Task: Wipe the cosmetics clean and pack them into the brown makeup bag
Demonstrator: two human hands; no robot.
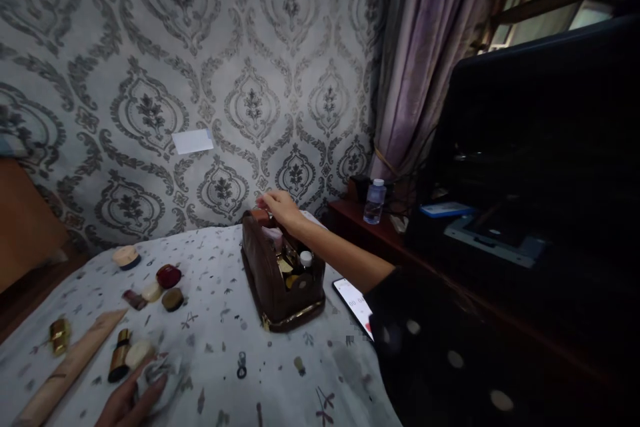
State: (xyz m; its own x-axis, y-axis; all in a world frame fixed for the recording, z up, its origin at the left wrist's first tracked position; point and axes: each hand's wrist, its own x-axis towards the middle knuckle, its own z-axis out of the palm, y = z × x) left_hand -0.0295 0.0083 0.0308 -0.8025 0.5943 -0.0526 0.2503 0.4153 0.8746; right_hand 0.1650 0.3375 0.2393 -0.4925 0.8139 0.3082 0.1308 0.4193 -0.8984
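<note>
A brown bag (257,280) stands unzipped on the patterned white cloth, with a white-capped bottle (306,259) and other small items inside. My right hand (281,208) is at the bag's far end, its fingers bent over the rim; what they hold, if anything, is hidden. At the lower left, my left hand (131,397) has its fingers around a crumpled whitish, clear item (163,377). Right beside it are a cream round item (140,352) and a gold and black tube (120,355).
Left on the cloth are a dark red jar (169,275), a round container (126,255), a gold item (59,336) and a long beige strip (70,367). A phone (354,303) lies right of the bag. A water bottle (375,201) stands by the curtain.
</note>
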